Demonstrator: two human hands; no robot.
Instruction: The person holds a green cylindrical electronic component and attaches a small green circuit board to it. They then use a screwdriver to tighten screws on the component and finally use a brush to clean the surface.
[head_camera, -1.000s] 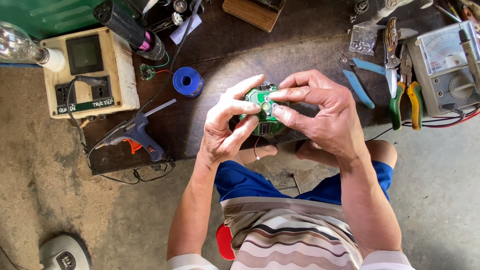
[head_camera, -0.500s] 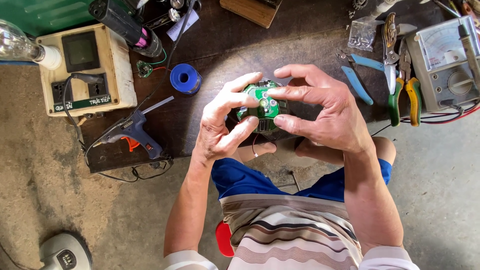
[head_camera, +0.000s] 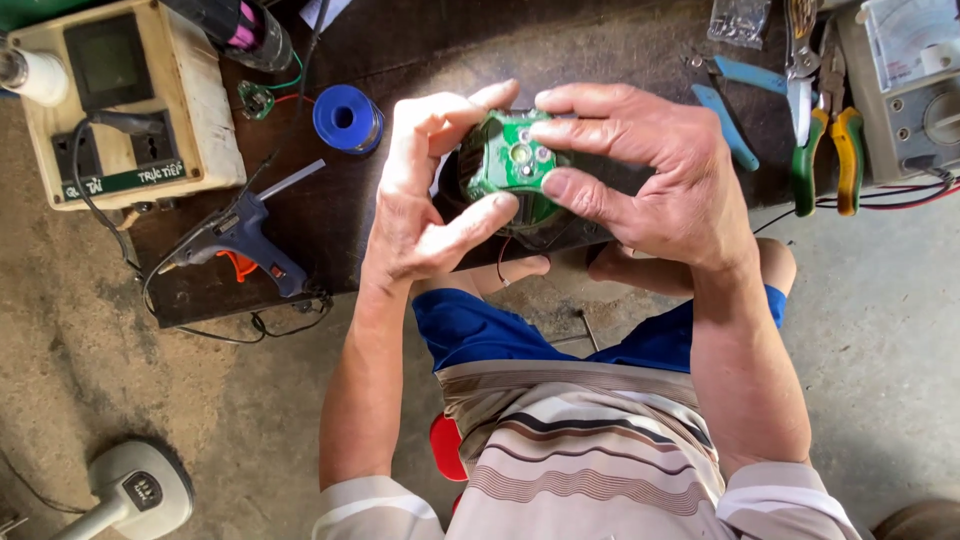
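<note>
Both hands, left hand (head_camera: 425, 195) at nine o'clock and right hand (head_camera: 650, 170) at three, closed fingers pinching a small round green circuit board (head_camera: 515, 160) seated atop a dark housing, above the dark wooden board (head_camera: 420, 50); fitting apparently unfinished.

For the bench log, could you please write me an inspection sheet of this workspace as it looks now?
Surface: dark worn wooden board on a concrete floor.
Job's things: small round green circuit board seated on a dark round housing, held above the wooden board.
Clutter: blue solder spool, blue glue gun, cream socket box, yellow-green pliers, grey analogue meter.
Grippers: left hand and right hand both pinch the circuit board.
Cables: black glue gun cord; red and black meter leads.
Surroundings: pale round device on the floor.
</note>
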